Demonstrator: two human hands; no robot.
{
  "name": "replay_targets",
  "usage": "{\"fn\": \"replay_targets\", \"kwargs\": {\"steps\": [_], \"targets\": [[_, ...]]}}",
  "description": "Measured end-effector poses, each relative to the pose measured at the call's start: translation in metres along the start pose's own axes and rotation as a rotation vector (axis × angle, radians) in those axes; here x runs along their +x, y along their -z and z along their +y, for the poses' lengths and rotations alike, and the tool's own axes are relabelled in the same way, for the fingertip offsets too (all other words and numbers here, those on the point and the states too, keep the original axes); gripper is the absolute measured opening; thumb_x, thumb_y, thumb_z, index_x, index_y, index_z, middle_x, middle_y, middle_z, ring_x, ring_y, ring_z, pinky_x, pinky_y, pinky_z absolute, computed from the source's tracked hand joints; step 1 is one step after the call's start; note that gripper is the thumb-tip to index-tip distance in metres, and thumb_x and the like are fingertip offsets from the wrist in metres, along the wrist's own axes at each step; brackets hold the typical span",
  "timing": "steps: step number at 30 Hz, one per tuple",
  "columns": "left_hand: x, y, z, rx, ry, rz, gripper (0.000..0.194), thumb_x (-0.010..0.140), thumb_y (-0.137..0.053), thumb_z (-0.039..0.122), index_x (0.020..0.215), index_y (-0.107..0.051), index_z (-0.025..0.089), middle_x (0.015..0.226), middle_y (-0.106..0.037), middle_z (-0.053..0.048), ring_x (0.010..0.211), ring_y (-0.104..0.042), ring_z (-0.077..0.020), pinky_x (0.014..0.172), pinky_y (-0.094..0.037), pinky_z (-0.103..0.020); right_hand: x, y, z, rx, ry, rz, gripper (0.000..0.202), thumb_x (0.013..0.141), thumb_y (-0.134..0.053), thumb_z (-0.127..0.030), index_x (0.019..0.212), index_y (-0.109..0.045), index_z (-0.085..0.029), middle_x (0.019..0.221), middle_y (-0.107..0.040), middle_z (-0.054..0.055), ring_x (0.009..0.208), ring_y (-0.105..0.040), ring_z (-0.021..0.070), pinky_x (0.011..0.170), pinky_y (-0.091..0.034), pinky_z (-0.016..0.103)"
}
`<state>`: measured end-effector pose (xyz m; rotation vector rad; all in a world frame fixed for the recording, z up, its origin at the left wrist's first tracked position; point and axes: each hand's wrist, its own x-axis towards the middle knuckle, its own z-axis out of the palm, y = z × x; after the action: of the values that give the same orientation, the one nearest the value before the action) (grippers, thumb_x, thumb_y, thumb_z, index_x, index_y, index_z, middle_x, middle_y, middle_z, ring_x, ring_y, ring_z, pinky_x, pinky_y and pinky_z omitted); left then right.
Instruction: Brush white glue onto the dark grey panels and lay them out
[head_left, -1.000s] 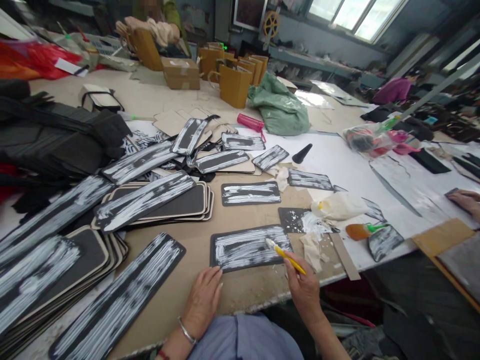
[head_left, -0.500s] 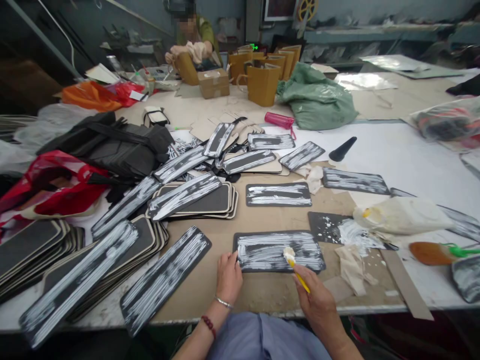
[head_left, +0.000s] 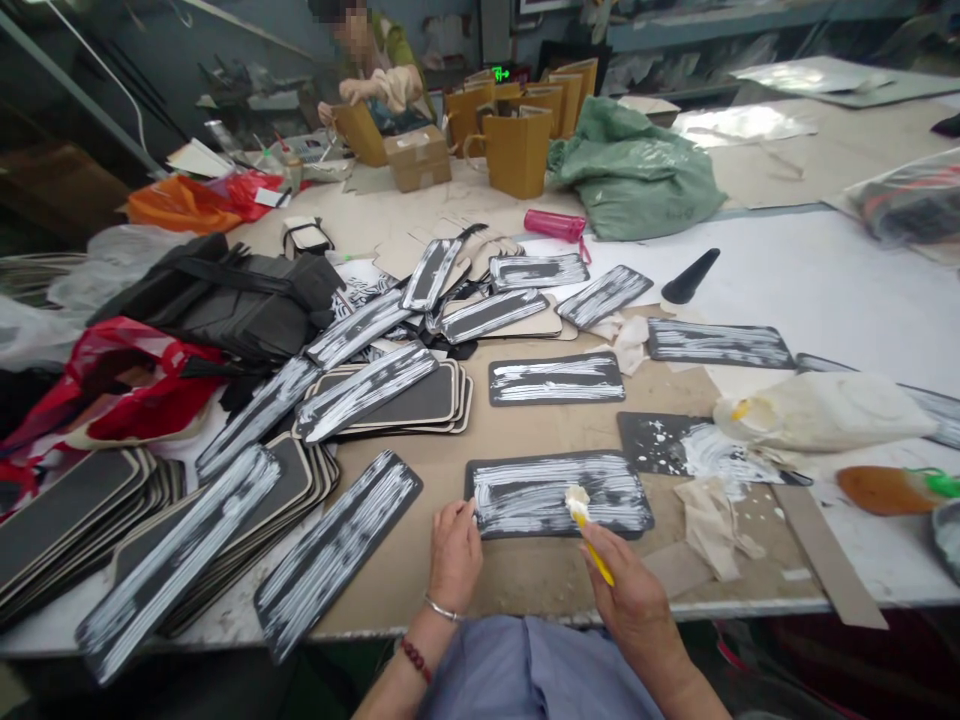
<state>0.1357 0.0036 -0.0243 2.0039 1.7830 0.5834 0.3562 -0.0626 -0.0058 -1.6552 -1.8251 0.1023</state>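
A dark rectangular panel [head_left: 559, 492] streaked with white paste lies on brown card in front of me. My left hand [head_left: 456, 548] pinches its left edge between thumb and fingers. In my right hand [head_left: 630, 585] is a brush with a yellow handle [head_left: 598, 556]; its paste-covered head rests over the panel's middle. Another streaked panel [head_left: 556, 379] lies just behind. Right of it, a dark sheet [head_left: 656, 445] carries blobs of white paste, beside a crumpled cloth [head_left: 712, 525].
Stacks of dark panels [head_left: 67, 510] and a red bag [head_left: 142, 385] fill the left. Farther back are a green plastic bag [head_left: 637, 175], mustard boxes [head_left: 517, 150] and a pink cylinder [head_left: 553, 225]. Across the table a person [head_left: 382, 75] handles cloth. An orange-brown object [head_left: 874, 490] lies at the right.
The camera view has shifted a little. The brush still sits near the panel's middle, and my left hand remains at its left edge.
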Motion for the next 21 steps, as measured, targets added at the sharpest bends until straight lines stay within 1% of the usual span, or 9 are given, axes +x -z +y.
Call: {"fn": "replay_targets", "kwargs": {"steps": [2,5,7,9,12,15,17,21], "targets": [[0.000,-0.002,-0.003,-0.012,0.014,-0.013,0.035,0.080,-0.036,0.011,0.104,-0.060,0.013,0.094,-0.058,-0.012,0.090,-0.050,-0.0224,0.082,-0.045,-0.041,0.000,0.000,0.000,-0.001,0.014,0.001,0.029,0.088,-0.043,-0.022,0.116,-0.051,-0.020,0.102,-0.063,0.009,0.094,-0.061,0.0187,0.080,-0.052,0.032],[0.003,-0.006,-0.010,-0.080,0.060,-0.066,0.036,0.079,-0.035,0.012,0.105,-0.060,0.015,0.095,-0.060,-0.011,0.090,-0.052,-0.0219,0.083,-0.045,-0.041,0.000,0.000,0.001,-0.009,0.023,0.004,0.029,0.088,-0.044,-0.021,0.116,-0.051,-0.019,0.102,-0.063,0.010,0.094,-0.061,0.0187,0.081,-0.052,0.032],[0.011,-0.008,-0.014,-0.118,0.108,-0.088,0.036,0.080,-0.034,0.014,0.107,-0.059,0.015,0.095,-0.061,-0.011,0.091,-0.053,-0.0213,0.084,-0.045,-0.040,0.001,0.000,0.000,-0.009,0.024,0.015,0.029,0.087,-0.045,-0.021,0.115,-0.051,-0.018,0.102,-0.063,0.010,0.093,-0.061,0.0187,0.080,-0.052,0.032],[0.023,-0.008,-0.015,-0.095,0.137,-0.095,0.039,0.080,-0.034,0.015,0.113,-0.056,0.014,0.094,-0.060,-0.011,0.091,-0.053,-0.0215,0.085,-0.044,-0.039,0.002,0.001,0.000,-0.001,0.028,0.027,0.029,0.087,-0.046,-0.021,0.115,-0.052,-0.018,0.101,-0.063,0.010,0.092,-0.061,0.0186,0.079,-0.052,0.032],[0.045,-0.005,-0.011,0.035,0.108,-0.136,0.046,0.077,-0.038,0.012,0.121,-0.049,0.012,0.090,-0.058,-0.011,0.089,-0.051,-0.0219,0.086,-0.042,-0.039,0.003,0.002,-0.001,0.008,0.019,0.032,0.029,0.087,-0.046,-0.020,0.115,-0.053,-0.019,0.100,-0.064,0.009,0.092,-0.061,0.0183,0.079,-0.053,0.031],[0.062,0.000,-0.007,0.133,0.058,-0.211,0.046,0.075,-0.040,0.008,0.118,-0.054,0.014,0.088,-0.057,-0.011,0.085,-0.050,-0.0212,0.083,-0.042,-0.036,0.004,0.002,-0.002,0.011,-0.002,0.024,0.029,0.087,-0.045,-0.020,0.114,-0.054,-0.020,0.100,-0.064,0.008,0.091,-0.062,0.0184,0.079,-0.053,0.030],[0.067,0.002,-0.008,0.152,0.026,-0.234,0.045,0.074,-0.040,0.006,0.113,-0.058,0.017,0.088,-0.056,-0.010,0.084,-0.049,-0.0206,0.081,-0.042,-0.034,0.003,0.002,-0.002,0.011,-0.005,0.024,0.029,0.086,-0.046,-0.020,0.114,-0.054,-0.020,0.100,-0.064,0.008,0.091,-0.062,0.0186,0.079,-0.053,0.031],[0.069,0.002,-0.013,0.131,-0.015,-0.217,0.045,0.073,-0.039,0.004,0.110,-0.060,0.019,0.086,-0.055,-0.008,0.082,-0.048,-0.0195,0.080,-0.043,-0.033,0.002,0.001,-0.003,0.004,-0.011,0.028,0.030,0.086,-0.046,-0.019,0.115,-0.054,-0.020,0.101,-0.064,0.009,0.092,-0.062,0.0186,0.079,-0.053,0.031]]}}
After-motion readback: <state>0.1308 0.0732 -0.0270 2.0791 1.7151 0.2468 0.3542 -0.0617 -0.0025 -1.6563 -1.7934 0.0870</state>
